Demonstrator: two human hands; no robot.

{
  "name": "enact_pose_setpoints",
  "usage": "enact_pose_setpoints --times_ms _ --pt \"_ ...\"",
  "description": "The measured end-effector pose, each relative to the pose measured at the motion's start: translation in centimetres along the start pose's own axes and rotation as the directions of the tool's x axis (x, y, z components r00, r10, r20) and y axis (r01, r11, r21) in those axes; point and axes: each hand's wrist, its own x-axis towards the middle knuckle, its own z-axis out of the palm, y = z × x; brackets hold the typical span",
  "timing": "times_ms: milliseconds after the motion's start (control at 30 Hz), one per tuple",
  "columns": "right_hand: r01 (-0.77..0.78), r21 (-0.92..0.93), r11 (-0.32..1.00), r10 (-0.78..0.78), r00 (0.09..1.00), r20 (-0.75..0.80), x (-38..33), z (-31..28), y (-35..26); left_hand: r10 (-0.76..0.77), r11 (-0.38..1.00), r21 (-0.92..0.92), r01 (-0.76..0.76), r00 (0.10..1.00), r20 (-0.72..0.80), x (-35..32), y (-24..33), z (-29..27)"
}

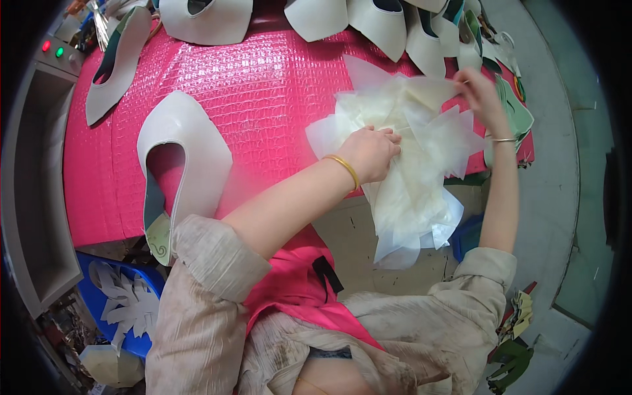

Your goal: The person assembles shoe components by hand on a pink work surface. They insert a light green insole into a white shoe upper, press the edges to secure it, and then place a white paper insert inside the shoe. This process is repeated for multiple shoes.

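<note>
Setting is identified as a workshop, apparently for shoe parts. A worktable (250, 85) is covered in glossy, embossed pink sheeting. White pieces shaped like shoe uppers (316, 20) are ranged along its far edge; a loose pile of translucent sheets (411, 145) is spread at right. A control box (52, 59) with a red light (46, 45) and a green light (59, 51) is noted at left. Pale offcuts (135, 313) are collected in a blue bin (137, 345) beneath.
</note>
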Motion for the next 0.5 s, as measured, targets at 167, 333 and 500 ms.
enact_pose_setpoints --times_ms 167,333,500 --pt "-0.124 0.339 0.932 0.249 0.901 -0.355 -1.5 -10.4 3.5 -0.081 0.996 0.055 0.068 0.948 0.308 2.0 1.4 -1.9" --pt "-0.338 -0.045 0.940 0.313 0.907 -0.283 -1.7 -10.2 -7.2 -0.054 0.994 -0.093 0.063 0.994 0.099 4.8 1.3 -4.4" --pt "0.110 -0.033 0.993 -0.115 0.976 -0.183 -2.5 2.0 -18.9 -0.341 -0.010 -0.992 0.125 0.932 0.121 -0.7 1.6 -10.5"
